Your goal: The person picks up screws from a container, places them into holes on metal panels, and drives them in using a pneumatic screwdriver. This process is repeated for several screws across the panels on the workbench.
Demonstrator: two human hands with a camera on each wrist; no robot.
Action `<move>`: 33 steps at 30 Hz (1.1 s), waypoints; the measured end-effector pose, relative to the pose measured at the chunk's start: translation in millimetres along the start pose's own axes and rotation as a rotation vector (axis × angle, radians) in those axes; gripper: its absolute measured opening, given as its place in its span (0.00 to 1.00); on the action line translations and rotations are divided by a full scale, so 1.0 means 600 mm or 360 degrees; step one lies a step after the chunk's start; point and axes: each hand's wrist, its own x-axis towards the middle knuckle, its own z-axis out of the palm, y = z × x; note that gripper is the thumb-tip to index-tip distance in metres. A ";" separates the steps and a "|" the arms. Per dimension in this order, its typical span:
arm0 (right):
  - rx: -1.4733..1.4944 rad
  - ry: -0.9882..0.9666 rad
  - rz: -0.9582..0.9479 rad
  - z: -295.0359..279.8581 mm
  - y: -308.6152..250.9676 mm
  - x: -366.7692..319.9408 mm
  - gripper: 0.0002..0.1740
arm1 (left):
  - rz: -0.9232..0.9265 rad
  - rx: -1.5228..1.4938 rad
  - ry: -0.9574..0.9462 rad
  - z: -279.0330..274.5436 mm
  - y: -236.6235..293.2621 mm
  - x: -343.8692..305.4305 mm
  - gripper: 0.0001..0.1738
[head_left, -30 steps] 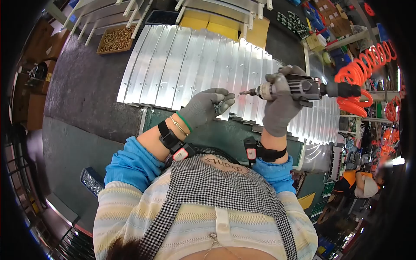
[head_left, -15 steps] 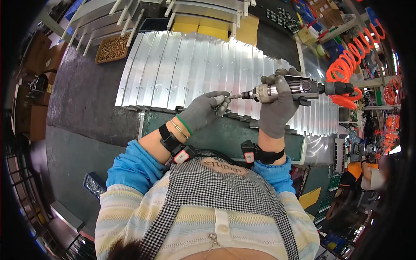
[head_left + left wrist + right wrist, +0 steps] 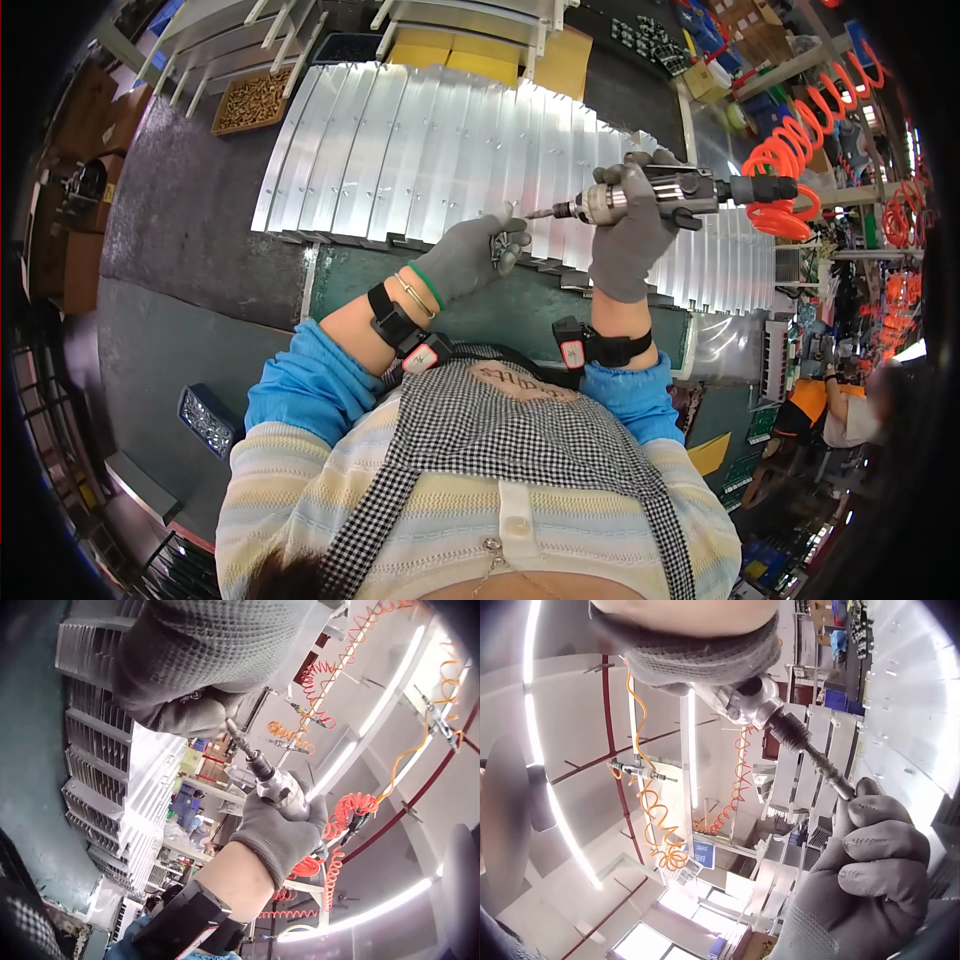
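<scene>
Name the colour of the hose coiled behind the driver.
Orange-red; the coiled hose shows best in the head view.

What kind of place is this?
Probably a factory workshop: gloved hands hold a silver-and-black power driver on a coiled orange-red hose, long shiny metal strips lie side by side, and a shallow tan box holds many small brass-coloured pieces.

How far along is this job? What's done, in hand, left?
Done: metal strips are laid out in a row. Several bear small spots, but I can't tell whether those are fitted screws or holes.
In hand: the right hand grips a power driver, its bit at the fingertips of the left hand, which holds small metal pieces.
Left: probably those pieces; total unclear.
</scene>
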 end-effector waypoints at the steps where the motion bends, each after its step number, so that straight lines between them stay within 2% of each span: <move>1: -0.0046 0.0004 -0.0018 -0.007 0.010 0.006 0.22 | -0.0009 -0.0093 0.0026 0.005 0.002 -0.002 0.18; 3: -0.0131 0.0011 -0.0057 -0.024 0.039 0.018 0.24 | -0.0021 -0.0276 0.0078 0.016 0.009 -0.008 0.19; 6: -0.0146 -0.0019 0.0010 -0.028 0.061 0.022 0.24 | 0.0009 -0.0158 0.0017 -0.006 0.012 -0.005 0.19; 9: -0.0125 -0.0040 0.0075 -0.013 0.062 0.019 0.23 | 0.0069 -0.0018 0.0079 -0.004 0.013 -0.006 0.20; 13: -0.0154 -0.0093 0.0166 0.002 0.061 0.012 0.21 | 0.0189 0.0204 -0.0047 0.003 0.023 -0.024 0.18; 16: -0.0311 -0.0242 0.0218 -0.001 0.066 0.009 0.18 | 0.0255 0.0217 -0.0042 -0.005 0.019 -0.019 0.17; 19: -0.0546 -0.0404 -0.0025 -0.009 0.090 0.012 0.17 | 0.0237 0.0174 0.0005 -0.001 0.022 -0.021 0.16; 22: -0.0541 -0.0390 0.0080 -0.006 0.096 0.009 0.18 | 0.0182 0.0034 0.0042 0.001 0.027 -0.020 0.16; 25: -0.0525 -0.0352 -0.0009 -0.008 0.098 0.015 0.19 | 0.0240 -0.0058 -0.0024 -0.016 0.026 -0.010 0.15; 28: -0.0253 -0.0283 0.0189 0.011 0.058 0.010 0.20 | 0.0342 -0.0068 -0.0051 -0.012 0.023 -0.008 0.14; 29: -0.0165 -0.0319 0.0037 0.020 0.045 0.012 0.19 | 0.0350 -0.0063 -0.0057 -0.002 0.024 -0.014 0.14; 33: -0.0071 -0.0207 0.0035 0.024 -0.004 0.025 0.21 | 0.0257 -0.0035 -0.0094 0.017 0.021 -0.007 0.12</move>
